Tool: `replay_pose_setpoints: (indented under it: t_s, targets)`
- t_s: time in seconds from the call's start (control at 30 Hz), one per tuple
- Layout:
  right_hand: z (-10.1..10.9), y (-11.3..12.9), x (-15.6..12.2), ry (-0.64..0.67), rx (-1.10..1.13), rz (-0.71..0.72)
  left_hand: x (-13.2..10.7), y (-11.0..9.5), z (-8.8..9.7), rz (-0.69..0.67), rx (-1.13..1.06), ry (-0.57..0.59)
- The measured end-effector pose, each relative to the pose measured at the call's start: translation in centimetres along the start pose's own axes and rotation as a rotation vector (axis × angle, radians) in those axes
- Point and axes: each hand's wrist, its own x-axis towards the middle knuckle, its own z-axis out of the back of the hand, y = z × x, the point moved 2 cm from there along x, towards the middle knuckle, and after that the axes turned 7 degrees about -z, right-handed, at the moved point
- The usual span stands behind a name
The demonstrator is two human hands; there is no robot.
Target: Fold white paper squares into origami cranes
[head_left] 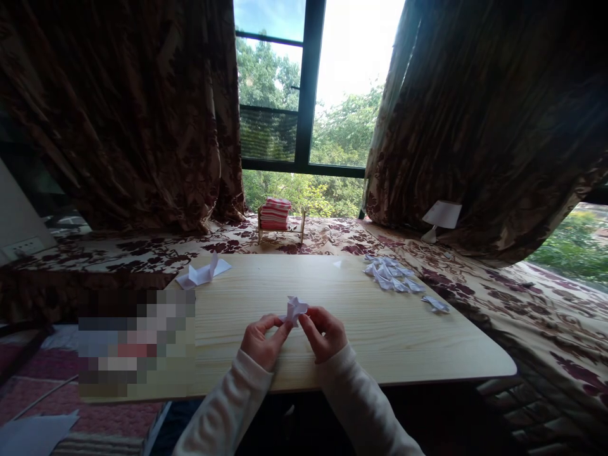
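A small piece of folded white paper [295, 308] with pointed flaps is held up over the near middle of the wooden table [266, 285]. My left hand [266, 339] pinches its lower left side between thumb and fingers. From the right, my right hand [325, 332] grips the paper's edge with thumb and forefinger. The fingers hide part of its lower edge. Several folded white paper pieces [389, 275] lie in a pile at the table's far right, with another folded piece [436, 304] just nearer.
Partly folded white paper [202, 273] lies at the table's far left; a small white scrap [337, 263] sits at the back. Behind, a cloth-covered ledge holds a rack with striped folded cloths [275, 214] and a white lamp [441, 215]. A blurred patch covers the table's left end.
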Motion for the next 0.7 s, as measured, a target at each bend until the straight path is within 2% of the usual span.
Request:
replay_pose_setpoints:
  t_s: [0.23,0.47,0.7]
  targets:
    - [0.0,-0.1,0.0,0.029,0.096,-0.048,0.1,-0.5,0.1,-0.03,-0.008,0.039]
    - [0.0,0.0,-0.1,0.045,0.113,-0.101,0.1,0.0,0.1,-0.052,0.002,0.013]
    - [-0.3,1.0,-0.1,0.073,0.178,-0.165,0.0,0.0,0.1,-0.091,0.023,0.034]
